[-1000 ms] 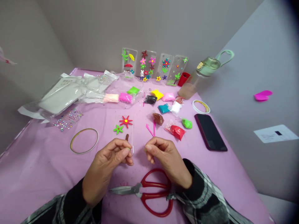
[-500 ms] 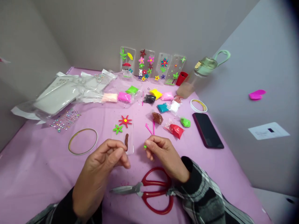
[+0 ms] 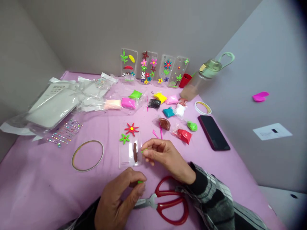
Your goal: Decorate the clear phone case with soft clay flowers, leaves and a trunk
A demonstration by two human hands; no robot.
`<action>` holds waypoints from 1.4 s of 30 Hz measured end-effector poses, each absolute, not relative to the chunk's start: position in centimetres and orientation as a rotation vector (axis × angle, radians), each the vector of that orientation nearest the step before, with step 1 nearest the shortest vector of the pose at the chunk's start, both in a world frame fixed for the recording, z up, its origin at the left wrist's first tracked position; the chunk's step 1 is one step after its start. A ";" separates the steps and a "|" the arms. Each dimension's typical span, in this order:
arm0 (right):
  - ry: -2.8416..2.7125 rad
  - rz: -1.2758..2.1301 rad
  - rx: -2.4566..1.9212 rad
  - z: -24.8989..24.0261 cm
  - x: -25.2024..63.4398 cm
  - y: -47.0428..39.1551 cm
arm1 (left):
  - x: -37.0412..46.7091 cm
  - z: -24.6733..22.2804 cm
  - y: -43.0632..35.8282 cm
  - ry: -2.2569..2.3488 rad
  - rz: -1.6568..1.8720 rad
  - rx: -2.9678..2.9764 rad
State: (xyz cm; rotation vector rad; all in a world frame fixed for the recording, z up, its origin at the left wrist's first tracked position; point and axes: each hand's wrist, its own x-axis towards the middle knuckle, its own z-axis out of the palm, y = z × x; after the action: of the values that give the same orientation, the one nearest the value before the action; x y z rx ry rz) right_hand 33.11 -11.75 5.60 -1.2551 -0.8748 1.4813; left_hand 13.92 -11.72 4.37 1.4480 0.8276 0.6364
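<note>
My right hand (image 3: 160, 153) pinches a small bit of green clay (image 3: 144, 150) close to the right edge of a clear phone case (image 3: 124, 156). Lower down, my left hand (image 3: 122, 195) holds another small green clay piece (image 3: 140, 182) between thumb and forefinger. The case lies flat and carries a red clay flower (image 3: 131, 129) with a yellow centre, a green clay flower (image 3: 124, 138) and an upright brown clay strip (image 3: 135, 152). Red-handled scissors (image 3: 171, 200) lie under and beside my hands, their blades partly hidden by the left one.
Several decorated phone cases (image 3: 149, 67) stand against the wall. Packets of coloured clay (image 3: 168, 111) lie mid-table. To the right are a phone (image 3: 213, 132), a tape roll (image 3: 203, 108) and a bottle (image 3: 200, 80). On the left lie a tape ring (image 3: 87, 170), a gem sheet (image 3: 64, 132) and wrapped cases (image 3: 52, 105).
My left hand has moved down and right, away from the case, and green clay now shows in it. The right hand has come nearer the brown strip. The view has shifted slightly.
</note>
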 end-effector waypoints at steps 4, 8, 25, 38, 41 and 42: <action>-0.790 1.542 -1.198 5.9 32.7 -12.1 | 13.4 4.1 -10.7 0.822 0.601 1.320; -0.840 1.520 -1.242 6.4 32.2 -12.6 | 13.3 4.2 -9.6 0.861 0.629 1.193; -0.820 1.528 -1.205 6.1 30.9 -13.8 | 13.4 3.9 -9.2 0.832 0.611 1.442; -0.934 1.500 -1.304 6.3 30.9 -13.8 | 13.3 3.8 -9.3 0.895 0.606 1.465; -0.938 1.494 -1.319 6.3 30.9 -13.8 | 13.3 4.0 -9.4 0.894 0.601 1.456; -0.938 1.494 -1.319 6.4 30.9 -13.8 | 13.4 4.0 -9.4 0.893 0.602 1.457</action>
State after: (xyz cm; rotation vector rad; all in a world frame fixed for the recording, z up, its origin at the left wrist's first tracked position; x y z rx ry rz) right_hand 30.89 -13.79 6.37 -1.3189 -0.9376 1.4944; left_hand 13.36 -9.35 3.99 1.4571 0.8930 0.6024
